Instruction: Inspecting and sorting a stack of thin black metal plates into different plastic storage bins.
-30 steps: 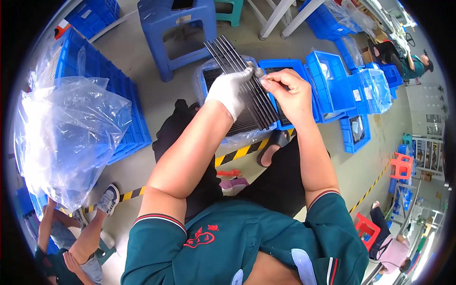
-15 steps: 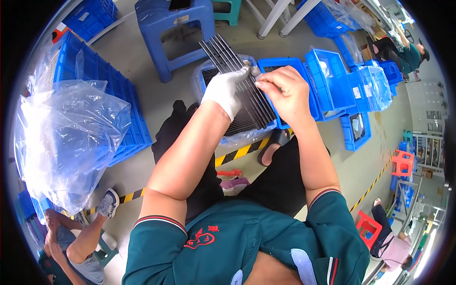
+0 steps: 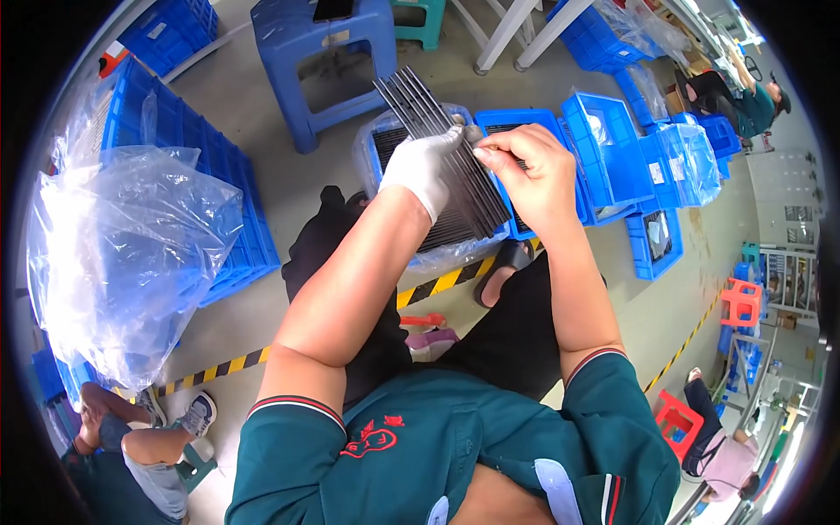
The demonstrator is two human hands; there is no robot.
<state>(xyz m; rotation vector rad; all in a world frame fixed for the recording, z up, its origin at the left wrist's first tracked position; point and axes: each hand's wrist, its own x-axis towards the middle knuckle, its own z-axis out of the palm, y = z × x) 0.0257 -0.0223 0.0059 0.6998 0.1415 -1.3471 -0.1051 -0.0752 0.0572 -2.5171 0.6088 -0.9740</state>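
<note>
My left hand [image 3: 416, 175], in a white glove, is closed round a bundle of thin dark rods [image 3: 477, 194]. The rods slant from upper left to lower right. At the bundle's right side, my bare right hand [image 3: 542, 179] pinches with thumb and forefinger close to the left fingertips. What lies in that pinch is too small to make out. Below the bundle stands a blue crate lined with clear plastic [image 3: 446, 260], holding more dark rods [image 3: 389, 140]. Another blue crate [image 3: 516, 115] with dark rods sits beside it, partly behind my right hand.
A blue stool [image 3: 328, 39] bearing a dark flat object stands ahead. Stacked blue crates [image 3: 223, 188] with a clear plastic bag [image 3: 131, 254] rise at left. More blue bins [image 3: 612, 157] are at right. Striped tape [image 3: 446, 282] crosses the floor. Other people sit nearby.
The rod bundle and my left hand have shifted slightly to the right. My right hand stays pinched beside them, moved a little. The seated person at lower left has changed leg and arm position.
</note>
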